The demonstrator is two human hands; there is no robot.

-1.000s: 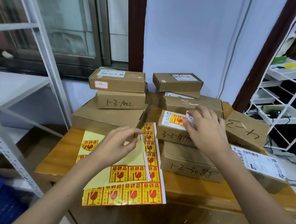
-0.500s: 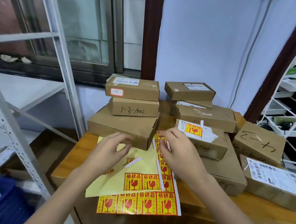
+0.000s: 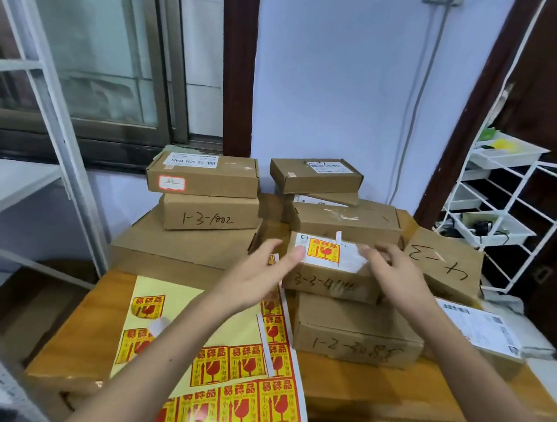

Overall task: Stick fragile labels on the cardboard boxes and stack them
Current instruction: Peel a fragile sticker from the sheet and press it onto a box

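**Reaching for the labelled box, ready to stack it**

Reaching in from both sides, my hands close on the small brown cardboard box marked 3-3-411 (image 3: pixel 330 277), which already carries a red-and-yellow fragile sticker (image 3: pixel 323 248) on its white shipping label. I judge the sticking step done for this box and the stacking step just beginning. My left hand (image 3: pixel 257 277) has its fingers straight and spread, fingertips near the box's left edge; my right hand (image 3: pixel 396 276) is relaxed and open at the right edge, and I cannot tell whether either actually touches the cardboard. Neither holds anything.

Next I need a firm grip on both ends, then a level lift, since the box sits on a larger brown cardboard box marked 1-2-3088 (image 3: pixel 357 330).

On the wooden surface (image 3: pixel 389 388) the yellow backing sheet of fragile stickers (image 3: pixel 221 368) lies in front, partly peeled. A stack of brown boxes marked 1-3-1002 (image 3: pixel 209 212) stands at the back left, more boxes behind, and a box marked 4-3 (image 3: pixel 445 264) on the right. A white wire rack (image 3: pixel 505 212) stands right, grey metal shelving (image 3: pixel 49 141) left, before a window.
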